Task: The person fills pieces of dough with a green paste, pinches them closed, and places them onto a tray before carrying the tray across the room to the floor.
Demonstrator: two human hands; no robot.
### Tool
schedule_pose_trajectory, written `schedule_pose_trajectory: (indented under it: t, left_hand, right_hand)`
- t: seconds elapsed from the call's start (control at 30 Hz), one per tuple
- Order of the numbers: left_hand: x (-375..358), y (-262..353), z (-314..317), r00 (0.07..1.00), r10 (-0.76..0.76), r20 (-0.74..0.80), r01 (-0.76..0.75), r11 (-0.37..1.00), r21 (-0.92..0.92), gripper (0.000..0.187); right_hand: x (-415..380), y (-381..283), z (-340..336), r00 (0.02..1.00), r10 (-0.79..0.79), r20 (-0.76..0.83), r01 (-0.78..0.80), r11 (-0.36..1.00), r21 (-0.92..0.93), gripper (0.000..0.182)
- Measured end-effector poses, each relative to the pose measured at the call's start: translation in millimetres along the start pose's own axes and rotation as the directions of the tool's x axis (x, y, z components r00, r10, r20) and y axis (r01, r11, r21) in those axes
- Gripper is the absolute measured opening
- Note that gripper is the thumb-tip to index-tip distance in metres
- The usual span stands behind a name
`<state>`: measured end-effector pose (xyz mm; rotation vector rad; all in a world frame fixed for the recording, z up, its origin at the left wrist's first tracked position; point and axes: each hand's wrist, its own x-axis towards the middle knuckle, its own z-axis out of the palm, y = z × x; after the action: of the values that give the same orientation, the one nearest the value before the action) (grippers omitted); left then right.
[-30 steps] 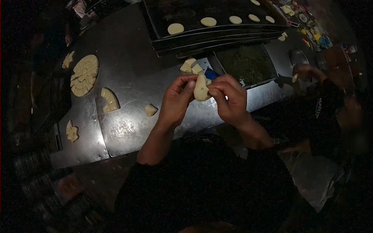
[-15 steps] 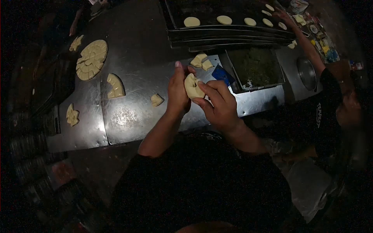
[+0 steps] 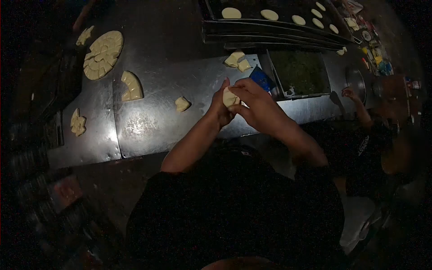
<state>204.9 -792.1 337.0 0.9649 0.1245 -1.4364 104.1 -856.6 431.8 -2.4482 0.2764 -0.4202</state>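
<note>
A small piece of pale dough (image 3: 230, 97) is held between my two hands above the near edge of the steel table. My left hand (image 3: 220, 104) cups it from the left, thumb pointing up. The fingers and thumb of my right hand (image 3: 256, 104) pinch it from the right and partly cover it. Just beyond my hands lie several cut dough chunks (image 3: 237, 61) and a blue flat object (image 3: 261, 80). To the left of my left hand sits a single dough lump (image 3: 182, 104).
Leftward on the steel table (image 3: 153, 130) are a curved dough strip (image 3: 132, 86), a cut dough round (image 3: 104, 55) and smaller scraps (image 3: 78, 122). Stacked black trays (image 3: 274, 33) bear flattened dough ovals. A tray with greenish contents (image 3: 300, 72) and a co-worker's hand (image 3: 350, 93) are at right.
The dough has closed into a rounder shape, and my right fingers cover more of it. The co-worker's arm has drawn back from the trays toward the round pan. The view has shifted slightly.
</note>
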Motion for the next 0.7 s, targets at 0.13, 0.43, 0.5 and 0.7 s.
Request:
schedule_pose_trajectory:
  t: [0.13, 0.43, 0.5, 0.7]
  left_hand:
    - [22, -24, -31, 0.995, 0.055, -0.088, -0.037, 0.980, 0.196, 0.053]
    - [9, -21, -153, 0.552, 0.824, -0.126, -0.129, 0.234, 0.964, 0.034]
    - [13, -5, -162, 0.469, 0.880, -0.080, 0.090, 0.043, 0.995, 0.039]
    - [31, -11, -184, 0.665, 0.722, -0.191, 0.262, 0.014, 0.965, 0.048]
  right_hand:
    - [-17, 35, 25, 0.998, 0.015, 0.068, -0.013, 1.000, -0.028, 0.013]
    - [-31, 137, 93, 0.995, 0.097, 0.010, -0.093, 0.975, -0.199, 0.013]
    - [9, 113, 63, 0.972, 0.161, -0.169, -0.175, 0.982, -0.074, 0.022]
    - [-22, 167, 178, 0.992, 0.111, -0.054, -0.123, 0.921, -0.370, 0.056]
